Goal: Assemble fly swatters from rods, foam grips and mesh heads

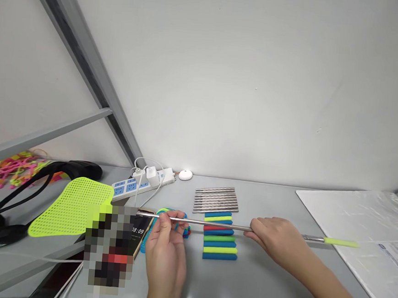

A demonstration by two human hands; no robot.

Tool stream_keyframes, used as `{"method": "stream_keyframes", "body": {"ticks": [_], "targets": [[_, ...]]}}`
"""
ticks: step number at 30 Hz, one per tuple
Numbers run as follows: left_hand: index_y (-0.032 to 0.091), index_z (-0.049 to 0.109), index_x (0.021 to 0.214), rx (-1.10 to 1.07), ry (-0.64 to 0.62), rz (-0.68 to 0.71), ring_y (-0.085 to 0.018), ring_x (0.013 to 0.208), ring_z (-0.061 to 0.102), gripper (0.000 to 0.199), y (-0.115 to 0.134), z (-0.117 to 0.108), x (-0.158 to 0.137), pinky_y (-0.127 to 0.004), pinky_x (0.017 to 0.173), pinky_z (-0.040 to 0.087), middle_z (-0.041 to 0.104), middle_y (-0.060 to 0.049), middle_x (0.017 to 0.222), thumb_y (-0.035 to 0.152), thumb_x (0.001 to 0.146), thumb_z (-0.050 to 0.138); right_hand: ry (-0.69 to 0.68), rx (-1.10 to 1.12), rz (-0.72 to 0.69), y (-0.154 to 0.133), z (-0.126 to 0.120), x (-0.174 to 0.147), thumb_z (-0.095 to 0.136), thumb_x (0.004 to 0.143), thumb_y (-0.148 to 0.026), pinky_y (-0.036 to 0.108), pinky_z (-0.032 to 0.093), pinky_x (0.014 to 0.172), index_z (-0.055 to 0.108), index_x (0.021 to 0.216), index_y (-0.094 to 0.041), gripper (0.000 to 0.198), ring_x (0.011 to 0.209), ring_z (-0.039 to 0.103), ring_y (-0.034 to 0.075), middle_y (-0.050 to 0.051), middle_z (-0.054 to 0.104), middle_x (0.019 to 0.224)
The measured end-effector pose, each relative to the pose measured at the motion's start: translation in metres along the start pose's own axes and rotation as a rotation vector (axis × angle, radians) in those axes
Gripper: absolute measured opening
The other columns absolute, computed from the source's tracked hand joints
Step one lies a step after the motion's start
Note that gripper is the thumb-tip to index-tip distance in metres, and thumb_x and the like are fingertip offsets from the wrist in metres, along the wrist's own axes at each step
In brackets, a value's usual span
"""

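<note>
A fly swatter lies across my view, with a yellow-green perforated head (73,208) at the left, a thin metal telescopic rod (214,223) and a yellow-green grip (341,242) at the right. My left hand (168,252), palm up, pinches the rod near the head. Farther right, my right hand (276,240) wraps over the rod from above, short of the grip. Beneath the rod is a column of blue, yellow-green, red and green grips (220,244). Several bare metal rods (215,200) lie side by side behind them. Perforated swatter heads (145,241) are partly hidden behind my left hand.
A phone (137,233) lies left of my left hand, beside a blurred patch. Behind are a power strip (130,186) with cables and a white oval case (185,175). A white wrapped panel (352,216) is at right; black straps (41,185) and a grey metal frame (84,66) at left.
</note>
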State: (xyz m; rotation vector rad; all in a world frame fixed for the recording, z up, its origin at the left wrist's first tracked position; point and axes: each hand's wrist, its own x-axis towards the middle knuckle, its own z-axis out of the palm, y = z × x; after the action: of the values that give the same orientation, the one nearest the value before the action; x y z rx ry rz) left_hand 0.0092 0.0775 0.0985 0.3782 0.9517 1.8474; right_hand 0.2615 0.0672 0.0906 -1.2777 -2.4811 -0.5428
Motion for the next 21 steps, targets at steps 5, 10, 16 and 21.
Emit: {"method": "stream_keyframes", "body": {"ticks": [5,10,16,21], "targets": [[0.016,0.066,0.078,-0.056,0.043,0.049,-0.013,0.078,0.058,0.018,0.017,-0.006,0.015,-0.025,0.070,0.052,0.061,0.000,0.081,0.031,0.087,0.066,-0.012,-0.045,-0.015,0.018,0.001,-0.019,0.040,0.102,-0.036,0.028,0.020,0.051,0.043,0.069,-0.021,0.036,0.044,0.039,0.012,-0.005,0.047,0.054],[0.016,0.065,0.079,-0.050,0.073,0.066,-0.012,0.080,0.057,0.016,0.019,-0.011,0.020,-0.025,0.072,0.052,0.060,0.000,0.082,0.027,0.089,0.063,-0.010,-0.058,-0.035,0.028,-0.002,-0.035,0.045,0.101,-0.033,0.029,0.023,0.054,0.044,0.068,-0.021,0.035,0.048,0.039,0.012,-0.004,0.047,0.056],[0.016,0.059,0.075,-0.095,0.122,0.107,-0.011,0.070,0.054,0.024,0.032,-0.007,0.034,-0.027,0.071,0.050,0.058,0.002,0.075,0.025,0.096,0.052,0.043,-0.098,0.040,0.050,-0.005,-0.059,0.046,0.100,-0.030,0.029,0.024,0.055,0.045,0.067,-0.021,0.034,0.051,0.039,0.013,-0.003,0.046,0.059],[0.017,0.056,0.074,-0.099,0.210,0.255,-0.013,0.070,0.054,0.041,0.049,-0.004,0.052,-0.034,0.075,0.051,0.057,0.002,0.075,0.030,0.104,0.031,0.158,-0.115,0.245,0.067,-0.006,-0.087,0.048,0.099,-0.036,0.028,0.026,0.055,0.049,0.067,-0.020,0.036,0.052,0.040,0.012,-0.002,0.048,0.059]]}}
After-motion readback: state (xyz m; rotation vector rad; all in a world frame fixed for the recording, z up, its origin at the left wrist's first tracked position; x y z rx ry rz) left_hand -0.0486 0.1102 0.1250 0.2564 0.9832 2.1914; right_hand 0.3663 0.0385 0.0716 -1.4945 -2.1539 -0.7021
